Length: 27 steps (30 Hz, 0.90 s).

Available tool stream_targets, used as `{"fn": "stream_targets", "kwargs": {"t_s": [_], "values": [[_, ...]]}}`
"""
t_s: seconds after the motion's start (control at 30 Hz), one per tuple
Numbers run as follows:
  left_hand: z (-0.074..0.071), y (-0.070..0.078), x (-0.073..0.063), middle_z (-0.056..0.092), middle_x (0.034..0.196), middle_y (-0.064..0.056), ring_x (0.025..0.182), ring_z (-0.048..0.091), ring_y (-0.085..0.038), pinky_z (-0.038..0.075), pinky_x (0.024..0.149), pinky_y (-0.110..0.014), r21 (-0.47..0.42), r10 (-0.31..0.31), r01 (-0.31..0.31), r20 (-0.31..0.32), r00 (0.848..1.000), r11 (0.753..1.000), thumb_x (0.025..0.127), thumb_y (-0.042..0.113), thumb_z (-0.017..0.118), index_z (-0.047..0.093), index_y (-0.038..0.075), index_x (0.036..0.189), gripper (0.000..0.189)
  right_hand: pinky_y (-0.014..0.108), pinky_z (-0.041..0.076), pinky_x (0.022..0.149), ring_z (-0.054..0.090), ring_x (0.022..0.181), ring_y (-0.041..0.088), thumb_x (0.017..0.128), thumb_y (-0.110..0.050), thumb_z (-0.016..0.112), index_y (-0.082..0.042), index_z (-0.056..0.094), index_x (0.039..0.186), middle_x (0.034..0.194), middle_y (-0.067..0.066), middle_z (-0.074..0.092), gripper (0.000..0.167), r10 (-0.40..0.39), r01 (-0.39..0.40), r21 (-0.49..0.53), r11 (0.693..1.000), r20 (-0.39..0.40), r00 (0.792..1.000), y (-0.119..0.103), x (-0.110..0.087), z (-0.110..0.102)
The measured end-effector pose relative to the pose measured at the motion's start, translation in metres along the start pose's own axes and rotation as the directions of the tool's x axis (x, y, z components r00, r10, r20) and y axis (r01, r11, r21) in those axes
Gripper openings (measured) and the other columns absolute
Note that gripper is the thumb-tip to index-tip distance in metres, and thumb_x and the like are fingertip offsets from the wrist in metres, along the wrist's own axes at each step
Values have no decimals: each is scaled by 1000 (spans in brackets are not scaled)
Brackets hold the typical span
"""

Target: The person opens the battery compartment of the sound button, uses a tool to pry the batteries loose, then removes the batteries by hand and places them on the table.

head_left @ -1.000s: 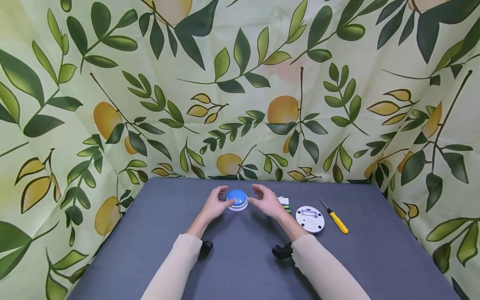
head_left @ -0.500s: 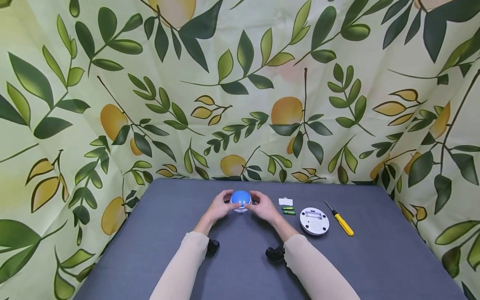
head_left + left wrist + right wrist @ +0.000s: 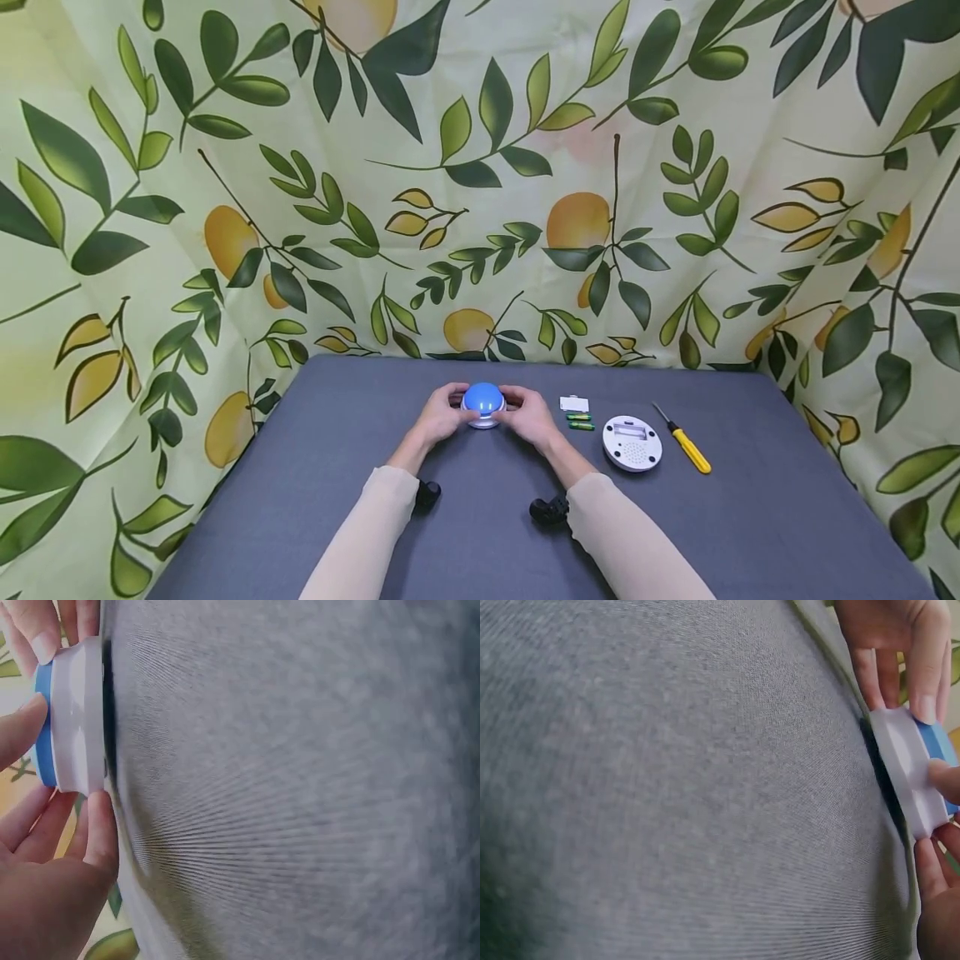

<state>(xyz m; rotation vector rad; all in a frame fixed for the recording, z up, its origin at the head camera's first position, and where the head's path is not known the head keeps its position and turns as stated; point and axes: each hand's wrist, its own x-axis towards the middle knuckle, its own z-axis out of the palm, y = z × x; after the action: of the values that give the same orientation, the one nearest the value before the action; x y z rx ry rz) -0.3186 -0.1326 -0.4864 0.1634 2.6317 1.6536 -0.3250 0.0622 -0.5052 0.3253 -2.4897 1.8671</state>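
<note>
A blue-domed push button [image 3: 483, 400] with a white round base stands dome up near the back of the grey table. My left hand [image 3: 441, 414] holds its left side, thumb on the near side and fingers round the edge. From the right, my right hand [image 3: 528, 414] grips it the same way. In the left wrist view the white base [image 3: 77, 716] sits close over the cloth, fingertips of both hands along its rim. The right wrist view shows a thumb [image 3: 943, 778] against the white side, by the blue dome edge.
Right of the hands lie a white battery cover [image 3: 573, 403] and two green batteries [image 3: 580, 422]. An upturned white round unit [image 3: 632, 444] shows its battery slot. Beyond it lies a yellow-handled screwdriver [image 3: 690, 450]. A leaf-patterned cloth [image 3: 480, 233] hangs behind the table.
Both hands have come in from beside the push button and now hold it from either side. The head view has shifted slightly, bringing the batteries out from behind the right hand.
</note>
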Motion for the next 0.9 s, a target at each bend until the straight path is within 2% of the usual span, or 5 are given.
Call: {"fn": "stream_targets", "kwargs": {"t_s": [0.17, 0.37, 0.67, 0.9], "values": [[-5, 6, -6, 65, 124, -19, 113, 61, -34, 48, 99, -50, -37, 38, -38, -13, 999, 999, 86, 8, 81, 61, -2, 133, 52, 42, 53, 98, 65, 113, 36, 82, 3, 79, 10, 61, 131, 124, 26, 65, 53, -21, 22, 55, 998, -13, 1000, -4, -3, -1], [-8, 13, -12, 64, 122, -20, 110, 62, -34, 51, 97, -47, -91, 73, -75, -28, 997, 993, 85, 8, 81, 61, -2, 134, 54, 43, 53, 97, 65, 112, 37, 82, 0, 81, 7, 62, 131, 124, 25, 65, 53, -48, 49, 60, 997, -20, 999, -13, -8, -6], [-11, 29, -27, 62, 125, -18, 109, 62, -32, 51, 99, -47, -61, 137, -140, -53, 989, 988, 83, 13, 84, 61, 0, 133, 56, 43, 53, 98, 66, 112, 33, 84, -5, 82, 2, 64, 132, 123, 19, 67, 51, -70, 70, 76, 995, -15, 997, -30, -21, -18], [-11, 38, -41, 61, 126, -15, 112, 61, -31, 49, 101, -49, -40, 197, -199, -41, 979, 979, 83, 17, 85, 61, 1, 132, 57, 45, 52, 99, 65, 113, 33, 84, -8, 83, 0, 65, 132, 125, 18, 66, 52, -107, 107, 76, 991, -4, 994, -40, -37, -29]]}}
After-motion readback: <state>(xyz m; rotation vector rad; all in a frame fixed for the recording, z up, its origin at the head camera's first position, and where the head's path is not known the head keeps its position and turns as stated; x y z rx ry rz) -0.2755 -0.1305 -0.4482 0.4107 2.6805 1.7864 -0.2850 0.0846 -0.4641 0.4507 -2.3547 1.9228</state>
